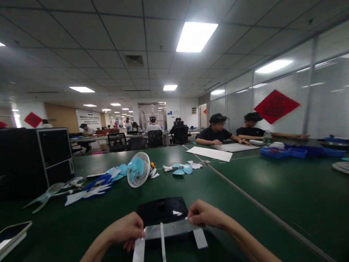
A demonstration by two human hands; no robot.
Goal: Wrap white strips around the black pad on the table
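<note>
Between my two hands stretches a translucent greyish strip (174, 229), drawn out roughly level. My left hand (129, 229) pinches its left end, and my right hand (203, 213) has closed fingers on its right end. White ribbed strips (200, 238) hang at the two ends, and a narrow white strip (163, 240) runs down across the middle. Behind and beneath it lies a dark, flat black object (160, 208) on the green table; its kind I cannot make out. A small white patch (177, 213) shows on the black surface.
Ahead are a small fan (138, 169), blue fan blades (182, 169) and blue-white gloves (99, 186). A black computer case (56, 156) stands left, above a white-edged device (13, 236). Blue trays (275, 152) sit right. Two people work across the table by a white board (209, 153).
</note>
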